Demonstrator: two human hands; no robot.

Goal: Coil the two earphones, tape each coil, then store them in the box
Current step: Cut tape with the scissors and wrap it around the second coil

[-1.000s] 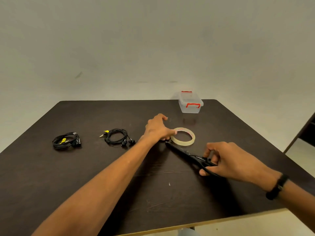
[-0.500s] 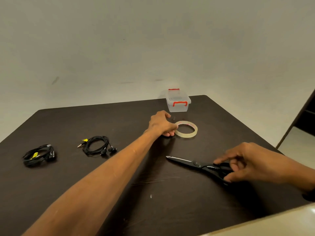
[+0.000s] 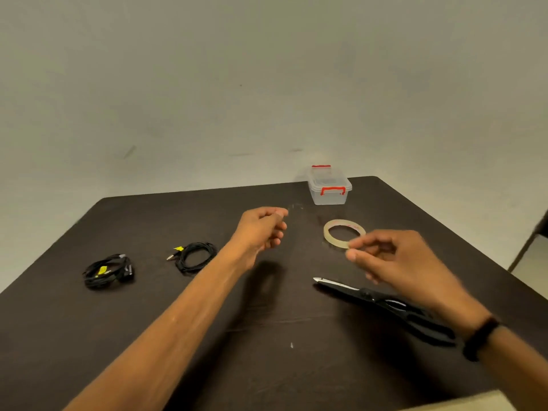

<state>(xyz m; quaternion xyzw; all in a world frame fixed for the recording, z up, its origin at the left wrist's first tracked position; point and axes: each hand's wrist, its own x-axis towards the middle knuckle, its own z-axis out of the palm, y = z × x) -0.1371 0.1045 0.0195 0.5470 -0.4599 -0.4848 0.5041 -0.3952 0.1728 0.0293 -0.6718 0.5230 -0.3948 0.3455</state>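
Note:
Two black earphone coils lie on the dark table (image 3: 148, 336). The left coil (image 3: 108, 272) carries a yellow tag, and the coil beside it (image 3: 196, 256) has a yellow tag at its jack. My left hand (image 3: 261, 229) hovers above the table and pinches a faint clear tape strip (image 3: 293, 207) at its fingertips. The tape roll (image 3: 344, 234) lies flat, and the curved fingertips of my right hand (image 3: 394, 258) sit at its near edge; the hand is blurred. A clear box (image 3: 329, 189) with red latches stands shut at the far edge.
Black scissors (image 3: 382, 302) lie shut on the table under my right wrist, tips pointing left. A black band is on that wrist. The table's right edge drops off beside a dark piece of furniture (image 3: 533, 241).
My right hand let go of the scissors, which now lie on the table, and moved up to the tape roll. My left hand lifted away from the roll.

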